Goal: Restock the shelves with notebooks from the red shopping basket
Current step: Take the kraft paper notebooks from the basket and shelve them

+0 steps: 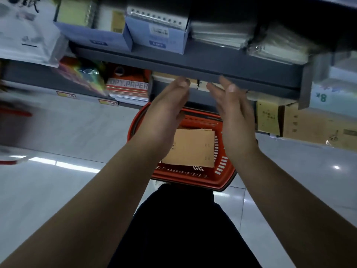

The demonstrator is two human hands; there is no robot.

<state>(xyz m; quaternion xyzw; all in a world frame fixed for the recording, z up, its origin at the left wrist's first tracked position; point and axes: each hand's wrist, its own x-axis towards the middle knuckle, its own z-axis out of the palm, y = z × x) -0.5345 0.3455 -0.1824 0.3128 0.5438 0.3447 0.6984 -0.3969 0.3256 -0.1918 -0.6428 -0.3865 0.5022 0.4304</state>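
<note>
Reaching forward together, the left hand [166, 111] and the right hand [234, 111] are held palm to palm with a gap between them, fingers straight and extended, gripping nothing. Their fingertips sit at the front lip of the grey shelf [212, 74], just short of a row of tan-edged notebooks [201, 86] visible in the gap ahead of the fingers; whether the fingertips touch that row cannot be determined.

The remaining stock, a stack of brown-covered notebooks [195, 147], lies flat in the red shopping basket [222, 176] on the floor. From the fingers this stack lies below and back toward the person's body, well apart from both hands and directly under the gap between the two wrists. Its long axis appears to run away from the body, roughly parallel to the forearms, though the left forearm covers its near-left corner.

Judgement: both hands are about equally near the stack; the right hand has the clearer descent, since the uncovered part lies toward that side.
</note>
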